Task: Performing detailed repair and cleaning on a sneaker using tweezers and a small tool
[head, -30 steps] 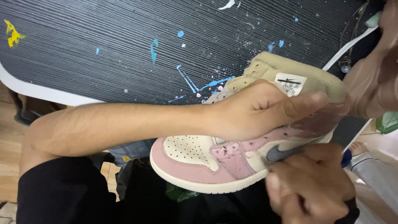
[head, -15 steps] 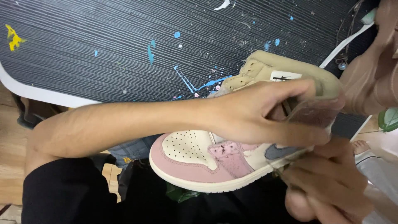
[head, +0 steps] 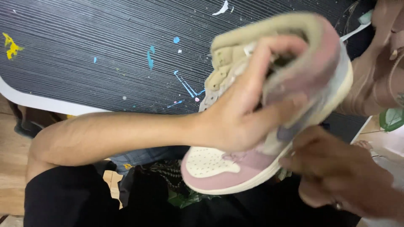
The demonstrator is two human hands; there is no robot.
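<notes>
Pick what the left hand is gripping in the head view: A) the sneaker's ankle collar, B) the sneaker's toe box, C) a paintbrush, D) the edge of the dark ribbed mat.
A: the left hand wraps around the tan ankle collar of the pink and cream high-top sneaker, thumb across its side, while the toe box points down, free of that hand.

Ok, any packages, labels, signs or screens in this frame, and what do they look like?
None can be made out.
The left hand grips a pink, cream and tan high-top sneaker, blurred, with no tag readable as such.
The right hand touches its sole edge.
Behind lies a dark ribbed mat with paint splashes.
</notes>
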